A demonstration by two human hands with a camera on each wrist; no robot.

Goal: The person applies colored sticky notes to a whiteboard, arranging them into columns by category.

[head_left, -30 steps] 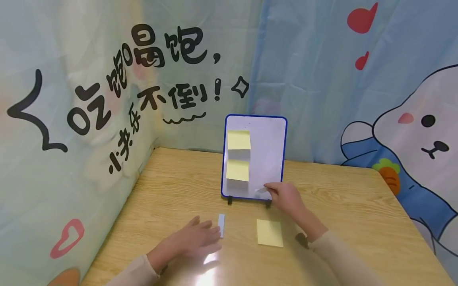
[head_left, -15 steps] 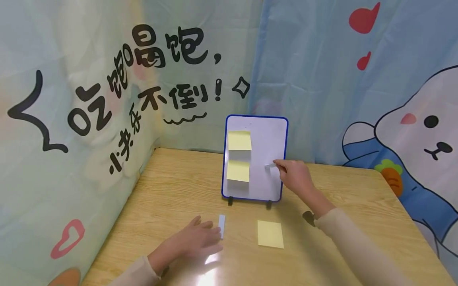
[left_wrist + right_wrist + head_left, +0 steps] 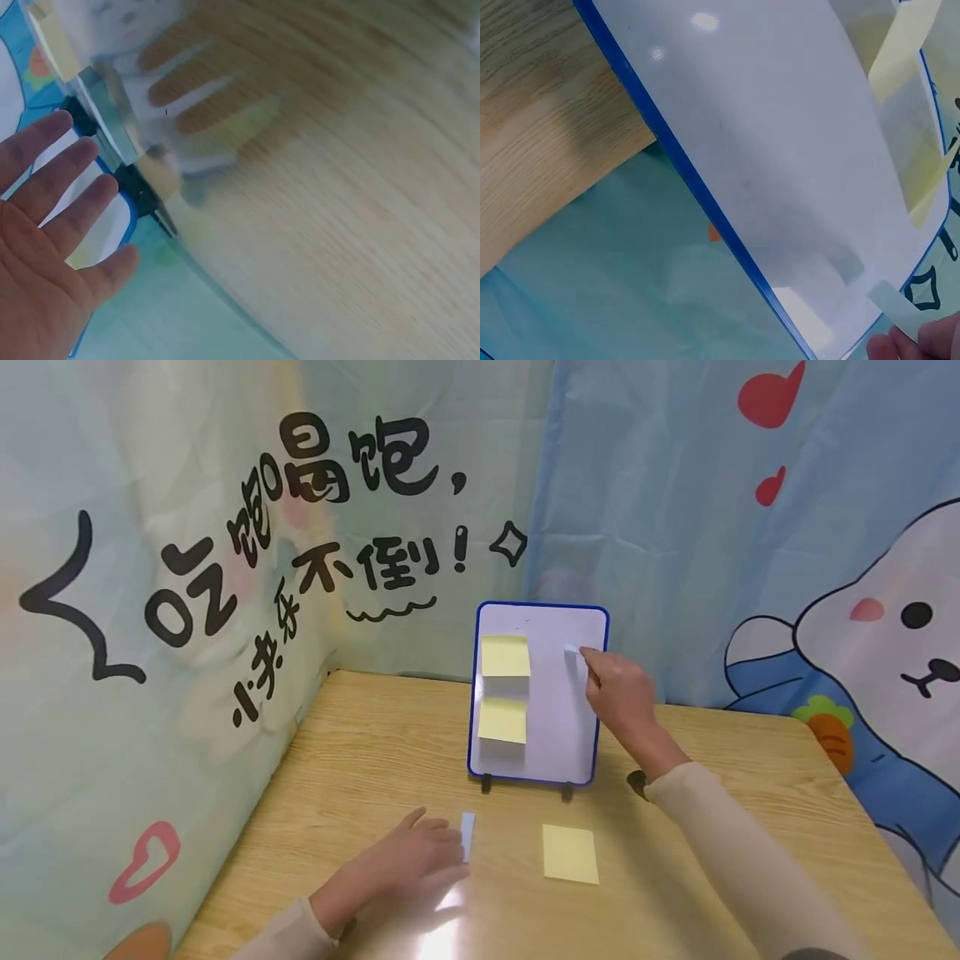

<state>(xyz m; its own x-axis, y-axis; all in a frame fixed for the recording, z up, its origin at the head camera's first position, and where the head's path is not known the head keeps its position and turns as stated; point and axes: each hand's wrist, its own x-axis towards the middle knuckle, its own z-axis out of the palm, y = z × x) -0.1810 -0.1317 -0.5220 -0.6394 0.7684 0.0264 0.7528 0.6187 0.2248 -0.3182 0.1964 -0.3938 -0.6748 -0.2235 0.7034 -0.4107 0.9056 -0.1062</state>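
My right hand (image 3: 621,693) pinches a small pale blue paper strip (image 3: 572,649) in front of the upper right part of a blue-rimmed whiteboard (image 3: 558,727). In the right wrist view the strip (image 3: 894,306) juts from the fingertips over the board; whether it touches the surface I cannot tell. Two yellow sticky notes (image 3: 506,656) hang one above the other on the board's left side, their lower edges lifted. My left hand (image 3: 412,856) has its fingers extended and spread low over the table, beside a narrow pale blue strip pad (image 3: 467,837).
A yellow sticky note pad (image 3: 571,854) lies on the wooden table (image 3: 390,735) in front of the board. Black feet (image 3: 487,783) support the board. Printed curtains (image 3: 645,527) stand behind and to the left.
My right hand has risen from the board's lower edge to its upper right, carrying the pale blue strip. The left hand has stayed almost in place.
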